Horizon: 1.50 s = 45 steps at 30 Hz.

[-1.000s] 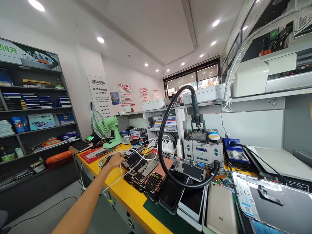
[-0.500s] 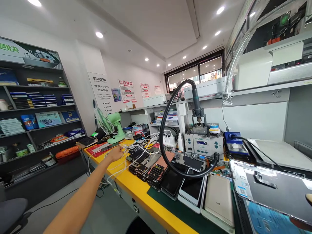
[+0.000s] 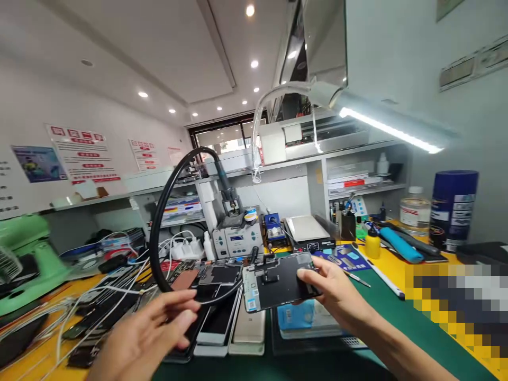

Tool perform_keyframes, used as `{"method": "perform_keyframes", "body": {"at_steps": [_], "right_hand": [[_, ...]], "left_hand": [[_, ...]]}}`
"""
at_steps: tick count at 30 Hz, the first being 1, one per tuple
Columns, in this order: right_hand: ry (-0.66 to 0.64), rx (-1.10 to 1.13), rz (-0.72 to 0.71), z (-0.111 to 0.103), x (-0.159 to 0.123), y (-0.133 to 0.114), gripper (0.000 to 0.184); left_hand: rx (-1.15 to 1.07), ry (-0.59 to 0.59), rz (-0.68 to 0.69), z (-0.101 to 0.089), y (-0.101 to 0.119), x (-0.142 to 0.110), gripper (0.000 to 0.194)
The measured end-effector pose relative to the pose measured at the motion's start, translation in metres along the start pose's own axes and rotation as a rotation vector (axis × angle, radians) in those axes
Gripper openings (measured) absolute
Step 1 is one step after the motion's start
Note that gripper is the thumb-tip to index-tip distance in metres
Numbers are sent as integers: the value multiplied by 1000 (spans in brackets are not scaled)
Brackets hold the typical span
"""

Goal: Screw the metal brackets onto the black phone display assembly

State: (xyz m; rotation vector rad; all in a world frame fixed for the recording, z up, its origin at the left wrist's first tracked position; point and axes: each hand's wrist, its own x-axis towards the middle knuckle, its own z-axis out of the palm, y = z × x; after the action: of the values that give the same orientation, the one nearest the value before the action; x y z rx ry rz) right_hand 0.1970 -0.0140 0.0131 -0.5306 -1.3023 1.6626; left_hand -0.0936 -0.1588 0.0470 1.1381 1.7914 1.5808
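My right hand (image 3: 339,291) grips a tablet-like screen panel (image 3: 283,280) by its right edge, thumb on the dark back; a small flex cable and stickers show on it. My left hand (image 3: 148,336), slightly blurred, hovers at lower left with thumb and fingers apart and nothing visible in it. Beneath and beyond it lie a white-framed phone (image 3: 214,323) and stacks of dismantled phones. A gold phone (image 3: 250,330) lies just below the panel's left end. Under the panel sits a blue-and-white packet (image 3: 296,316) on a dark tray-like base.
A black hose (image 3: 156,227) arches from the grey hot-air station (image 3: 237,241). White cables (image 3: 93,291) cross the bench's left side beside a green fan (image 3: 35,254). A lit lamp (image 3: 391,129) hangs at upper right. A yellow bottle (image 3: 372,244) and blue can (image 3: 453,211) stand at right.
The view has swung right. My left hand has come back from the white cables to the front of the bench. The panel in my right hand is now raised near the middle.
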Motion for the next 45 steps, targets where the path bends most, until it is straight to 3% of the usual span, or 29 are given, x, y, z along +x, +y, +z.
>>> {"method": "perform_keyframes", "body": {"at_steps": [3,5,7,9,11,16,20,25,29,38,45], "right_hand": [[-37,11,6,-3,-1,-3,17],[-49,17,20,-7,-1,-4,15],[-48,28,36,-12,0,-6,14],[-34,47,55,-14,4,-7,14],[-9,75,86,-13,10,-6,14],[45,122,214,-4,27,-6,12],[-23,118,295,-8,35,-10,20],[-142,105,463,-23,37,-4,20],[-173,145,525,-22,32,6,18],[-252,134,525,-17,25,15,21],[-359,239,522,-23,22,30,55]], "left_hand": [[-168,-203,-81,63,19,-4,43],[-313,-453,-189,87,25,2,35],[-393,-551,-198,103,24,7,28],[-456,-530,-220,117,20,9,22],[-519,-411,-276,134,16,7,19],[-466,-359,-272,176,9,8,33],[-446,-387,-309,181,7,25,42],[-499,-384,-297,178,3,47,30],[-597,-402,-304,187,-1,46,14],[-725,-561,-532,197,-11,36,32],[-869,-620,-819,189,-9,45,40]]}}
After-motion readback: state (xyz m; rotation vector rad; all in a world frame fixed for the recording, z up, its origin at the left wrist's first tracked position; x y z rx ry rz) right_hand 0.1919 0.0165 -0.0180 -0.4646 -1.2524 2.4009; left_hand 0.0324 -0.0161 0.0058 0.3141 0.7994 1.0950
